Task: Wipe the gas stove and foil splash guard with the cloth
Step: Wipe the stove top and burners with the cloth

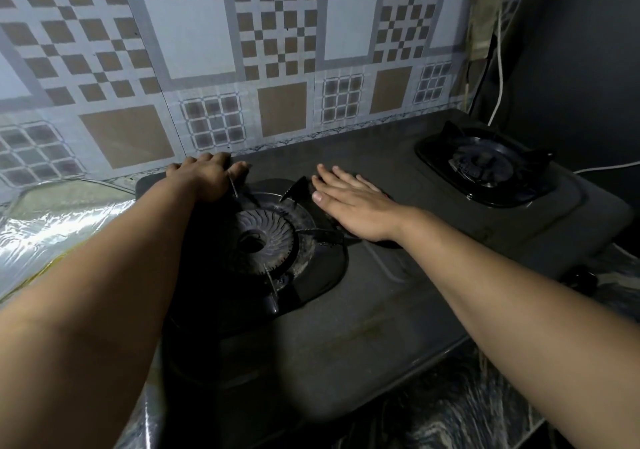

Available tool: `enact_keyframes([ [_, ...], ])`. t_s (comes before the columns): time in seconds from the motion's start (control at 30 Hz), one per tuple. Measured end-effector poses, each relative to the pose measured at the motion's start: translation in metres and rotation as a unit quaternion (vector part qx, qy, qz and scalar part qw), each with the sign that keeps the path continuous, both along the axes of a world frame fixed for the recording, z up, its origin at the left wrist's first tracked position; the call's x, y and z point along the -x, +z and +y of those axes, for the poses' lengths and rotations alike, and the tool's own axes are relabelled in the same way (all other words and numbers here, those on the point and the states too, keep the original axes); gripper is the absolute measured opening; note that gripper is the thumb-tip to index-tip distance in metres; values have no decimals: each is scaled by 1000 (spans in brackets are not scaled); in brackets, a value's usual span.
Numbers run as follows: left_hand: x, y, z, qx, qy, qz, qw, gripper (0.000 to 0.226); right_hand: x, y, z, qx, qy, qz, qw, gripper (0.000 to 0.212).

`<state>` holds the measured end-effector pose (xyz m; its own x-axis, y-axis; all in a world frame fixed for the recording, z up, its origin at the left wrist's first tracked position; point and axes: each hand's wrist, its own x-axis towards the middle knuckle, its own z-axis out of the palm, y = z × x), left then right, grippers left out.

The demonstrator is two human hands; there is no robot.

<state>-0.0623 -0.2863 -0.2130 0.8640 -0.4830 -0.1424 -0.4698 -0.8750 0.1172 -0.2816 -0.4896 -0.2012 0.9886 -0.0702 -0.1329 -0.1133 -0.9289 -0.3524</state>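
Two bare arms are reaching forward over a dark two-burner gas stove [363,337] that I am viewing from above. My left hand [204,180] is resting at the stove's far left corner, fingers curled together over the back edge, right where the stove is meeting the patterned foil splash guard [194,67] standing behind it. My right hand [349,202] is lying flat, palm down, fingers straight and close together, on the stove top just right of the left burner [263,240]. A dark sliver is showing under that palm; I cannot tell whether it is the cloth, and I am not seeing the cloth clearly anywhere else. One prong of the burner's pot support is sitting just beside the right thumb. The right burner [483,166] is lying far right, well apart from both hands. Crinkled shiny foil [62,220] is covering the counter at left.
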Motion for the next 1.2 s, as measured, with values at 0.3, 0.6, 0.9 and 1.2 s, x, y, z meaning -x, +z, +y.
enact_keyframes([
  [0.3,-5,-2,1,5,4,5,1000,80,54,-3,-10,-19,46,-7,999,60],
  [0.6,-11,-7,2,7,4,-3,1000,81,64,-7,-64,24,33,-13,999,57],
  [0.9,-21,-12,4,8,3,5,1000,84,55,-4,-92,23,-135,-12,991,62],
  [1.2,-24,-11,1,14,1,6,1000,85,102,-10,-82,31,-243,-26,969,69],
])
